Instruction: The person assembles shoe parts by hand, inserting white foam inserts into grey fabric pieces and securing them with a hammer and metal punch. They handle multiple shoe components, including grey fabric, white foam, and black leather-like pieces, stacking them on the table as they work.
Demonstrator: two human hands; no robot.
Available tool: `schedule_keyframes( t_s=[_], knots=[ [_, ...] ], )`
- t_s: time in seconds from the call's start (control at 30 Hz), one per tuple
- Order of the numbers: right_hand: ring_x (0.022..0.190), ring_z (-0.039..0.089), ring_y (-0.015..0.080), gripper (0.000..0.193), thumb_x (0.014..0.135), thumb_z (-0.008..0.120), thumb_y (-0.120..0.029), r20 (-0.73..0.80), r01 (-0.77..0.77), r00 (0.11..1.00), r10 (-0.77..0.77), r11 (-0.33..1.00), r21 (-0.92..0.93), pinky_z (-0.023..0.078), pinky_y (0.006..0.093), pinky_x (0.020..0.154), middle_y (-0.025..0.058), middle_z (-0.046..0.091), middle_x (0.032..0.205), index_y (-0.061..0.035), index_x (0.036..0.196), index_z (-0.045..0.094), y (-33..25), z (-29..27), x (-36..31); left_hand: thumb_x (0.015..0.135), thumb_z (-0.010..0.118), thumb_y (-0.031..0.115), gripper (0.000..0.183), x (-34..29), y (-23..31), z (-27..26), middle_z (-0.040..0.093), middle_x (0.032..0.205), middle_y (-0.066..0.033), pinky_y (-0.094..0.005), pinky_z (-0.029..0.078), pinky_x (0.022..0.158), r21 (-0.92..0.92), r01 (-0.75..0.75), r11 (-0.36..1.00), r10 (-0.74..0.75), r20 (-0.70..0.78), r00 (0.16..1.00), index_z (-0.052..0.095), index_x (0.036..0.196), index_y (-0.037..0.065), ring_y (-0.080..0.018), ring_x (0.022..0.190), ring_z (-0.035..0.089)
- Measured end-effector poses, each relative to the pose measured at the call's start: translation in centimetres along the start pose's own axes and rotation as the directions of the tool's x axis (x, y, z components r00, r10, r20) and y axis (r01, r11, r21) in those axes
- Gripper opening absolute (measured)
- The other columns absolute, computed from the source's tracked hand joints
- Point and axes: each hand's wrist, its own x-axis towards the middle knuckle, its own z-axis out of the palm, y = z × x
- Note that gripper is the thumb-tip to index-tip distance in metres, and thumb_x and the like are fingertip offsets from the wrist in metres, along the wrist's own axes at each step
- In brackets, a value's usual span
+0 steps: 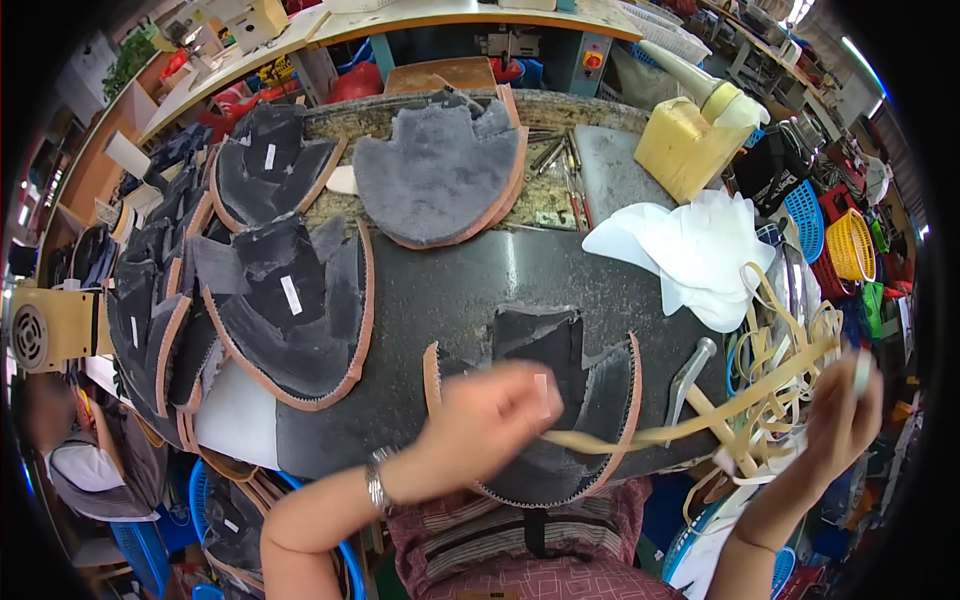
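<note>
A dark U-shaped shoe upper (545, 470) with a pinkish-brown toothed edge lies before me at the front of the work surface. Over it is my left hand (500, 408), somewhat blurred, its fingers closed at one end of a narrow tan tape (690, 428). The tape stretches across the piece toward my right hand (845, 415), whose fingers are closed around it near the right edge. A light wrapping shows on one right finger. Below my right hand hangs a tangle of loose tan strips (800, 345). A metal hand tool (690, 375) lies between the piece and the strips.
Similar dark uppers (290, 300) are piled at left, and a grey one (437, 170) lies at the back. White cut sheets (700, 250) and a yellow container (685, 145) stand at right. A blue basket (197, 500) is low at left. Another person (90, 465) sits far left.
</note>
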Motion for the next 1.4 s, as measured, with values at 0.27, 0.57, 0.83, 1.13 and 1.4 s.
schedule_keyframes(
  t_s=[0.27,0.57,0.83,1.13,1.4],
  knots=[
    [0.077,0.06,0.0262,0.017,0.08,0.061,-0.003,0.697,0.113,0.695,0.179,0.929,-0.352,0.047,0.0331,0.068,0.014,0.062,0.084,-0.0004,0.097,0.062,1.9,6.5,-0.2,0.078,0.067,0.009,0.035,2.9,-2.2,-2.3,0.061,0.084,-0.0038,-0.0246,0.047,0.069,-0.124,0.24,0.963,-0.235,0.05,0.971,0.056,0.11,0.001,-0.0088,0.076,0.057],
    [0.07,0.065,0.0185,0.018,0.083,0.063,-0.015,0.945,-0.442,0.196,0.26,0.884,-0.152,0.05,0.0299,0.063,0.009,0.067,0.082,-0.0057,0.098,0.069,2.1,18.7,-3.0,0.082,0.065,0.005,0.033,-0.5,-3.6,0.2,0.055,0.07,0.0017,-0.0206,0.041,0.055,-0.115,0.215,0.97,-0.219,-0.022,0.976,0.059,0.114,0.004,-0.003,0.062,0.049],
    [0.065,0.065,0.0131,0.017,0.085,0.06,-0.015,0.925,-0.552,0.222,0.308,0.822,-0.142,0.05,0.027,0.059,0.0083,0.067,0.073,-0.0027,0.094,0.068,1.8,19.5,-3.3,0.084,0.061,0.001,0.033,-0.5,-3.9,-0.4,0.065,0.093,-0.004,-0.0201,0.049,0.068,-0.197,0.196,0.96,-0.193,0.037,0.981,0.058,0.118,0.002,-0.005,0.079,0.06],
    [0.063,0.065,0.0137,0.024,0.086,0.059,-0.02,0.858,-0.667,0.161,0.487,0.695,-0.269,0.05,0.0274,0.058,0.0082,0.066,0.069,0.0016,0.093,0.066,1.3,19.8,-3.2,0.084,0.064,0.01,0.025,0.0,-4.2,0.0,0.069,0.081,-0.008,-0.0231,0.049,0.057,-0.169,0.153,0.974,-0.167,-0.066,0.984,0.064,0.108,0.003,-0.01,0.065,0.064],
    [0.059,0.063,0.0142,0.021,0.081,0.064,-0.02,0.798,-0.497,0.29,0.528,0.796,-0.346,0.047,0.0289,0.054,0.0089,0.064,0.064,-0.0025,0.094,0.068,2.3,14.6,-3.2,0.083,0.064,0.013,0.017,-0.3,-4.4,0.1,0.068,0.079,-0.0093,-0.0244,0.048,0.054,-0.057,0.119,0.991,-0.129,-0.242,0.962,0.067,0.095,0.001,-0.0107,0.063,0.064]
  ],
)
